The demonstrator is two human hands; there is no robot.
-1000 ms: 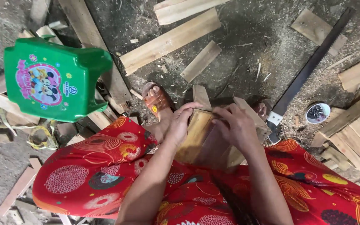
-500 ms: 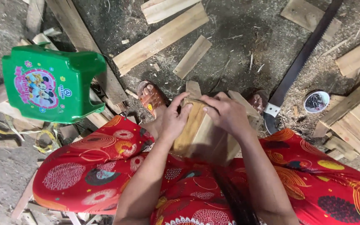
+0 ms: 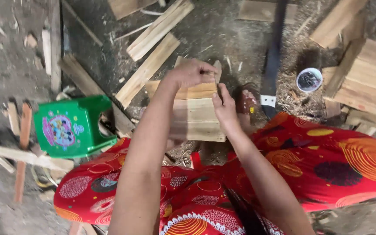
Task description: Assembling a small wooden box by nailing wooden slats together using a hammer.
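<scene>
Pale wooden panel of joined flat slats (image 3: 195, 114) held up in front of the knees, above the sawdust-strewn ground (image 3: 223, 30). Left hand (image 3: 191, 73) fingers curled tight on its top edge; right hand (image 3: 223, 105) fingers pinched on its right edge. Green plastic stool (image 3: 72, 127) left, long dark saw blade (image 3: 273, 52) and small round tin (image 3: 309, 79) right.

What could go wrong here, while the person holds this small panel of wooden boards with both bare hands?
Splinters are possible: the left hand grips the top edge of the rough wooden panel, and the right hand presses its side, both bare. The long saw lies on the ground close to the sandalled foot, so a careless step might meet its blade. Loose offcuts around the green stool could cause a trip.
</scene>
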